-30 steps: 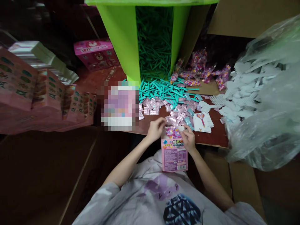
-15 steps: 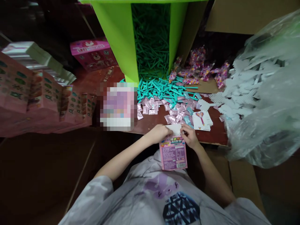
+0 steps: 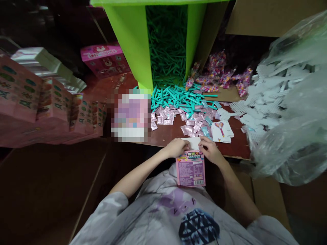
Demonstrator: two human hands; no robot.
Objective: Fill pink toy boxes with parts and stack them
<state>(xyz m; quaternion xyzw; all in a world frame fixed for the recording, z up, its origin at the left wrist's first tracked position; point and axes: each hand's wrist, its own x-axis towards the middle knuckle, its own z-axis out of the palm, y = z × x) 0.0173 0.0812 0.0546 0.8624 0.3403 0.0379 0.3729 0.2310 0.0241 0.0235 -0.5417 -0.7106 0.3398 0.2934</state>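
A pink and purple printed paper box (image 3: 191,170) stands upright in front of my body, its white top flap (image 3: 192,142) raised. My left hand (image 3: 177,147) grips the box's upper left side, fingers curled at the opening. At the upper right corner my right hand (image 3: 209,149) pinches the flap edge between thumb and fingers. What lies inside the box is hidden. Just beyond my hands, pink foil sachets (image 3: 195,124) and a stack of white picture cards (image 3: 222,131) lie on the dark red table (image 3: 163,135).
Teal plastic sticks (image 3: 176,98) spill from a green box (image 3: 127,44). Bags of coloured beads (image 3: 217,68) lie behind. White mesh pieces (image 3: 270,98) fill a clear plastic bag (image 3: 288,146) on the right. Pink cartons (image 3: 53,102) stand at left, near a blurred-out item (image 3: 131,115).
The view has shifted slightly, so the scene sits a little further right. Both hands stay on the box; the right fingers have spread a little along the flap.
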